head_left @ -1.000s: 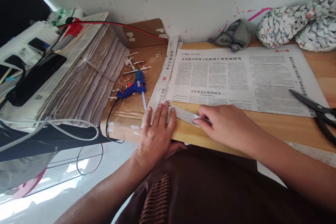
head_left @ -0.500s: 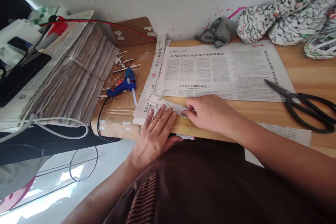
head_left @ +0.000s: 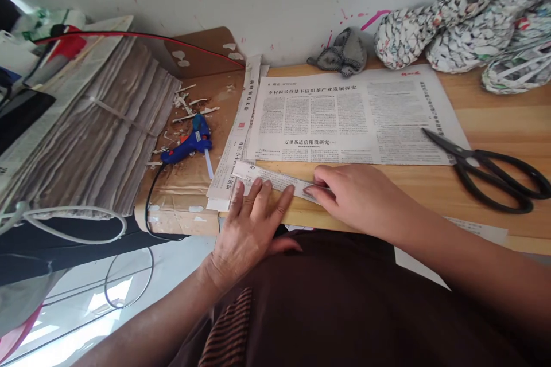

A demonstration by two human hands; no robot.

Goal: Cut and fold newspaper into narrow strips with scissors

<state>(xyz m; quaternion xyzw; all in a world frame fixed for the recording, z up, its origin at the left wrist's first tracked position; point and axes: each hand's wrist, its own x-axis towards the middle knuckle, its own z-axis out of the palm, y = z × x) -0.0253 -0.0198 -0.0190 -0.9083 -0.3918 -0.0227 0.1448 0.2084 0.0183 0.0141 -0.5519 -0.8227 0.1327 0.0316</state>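
Note:
A narrow newspaper strip [head_left: 278,178] lies slantwise near the front edge of the wooden table. My left hand [head_left: 247,223] rests flat on its lower edge, fingers spread and thumb out to the right. At the strip's right end, my right hand [head_left: 344,189] pinches the paper between thumb and fingers. The strip's left end overlaps longer newspaper strips [head_left: 228,169] that run toward the wall. Behind both hands lies a flat newspaper sheet [head_left: 318,120]. Black-handled scissors [head_left: 471,155] lie partly opened across that sheet's right corner.
A blue glue gun [head_left: 189,146] lies on cardboard [head_left: 176,189] among paper scraps, its cord hanging off the front. A tied newspaper stack [head_left: 120,114] stands at left. Woven paper pieces [head_left: 465,23] and a grey woven object [head_left: 342,54] sit by the wall.
My right hand has slid rightward along the strip, showing more of it between the hands. My left fingers have spread wider. The whole view has shifted slightly.

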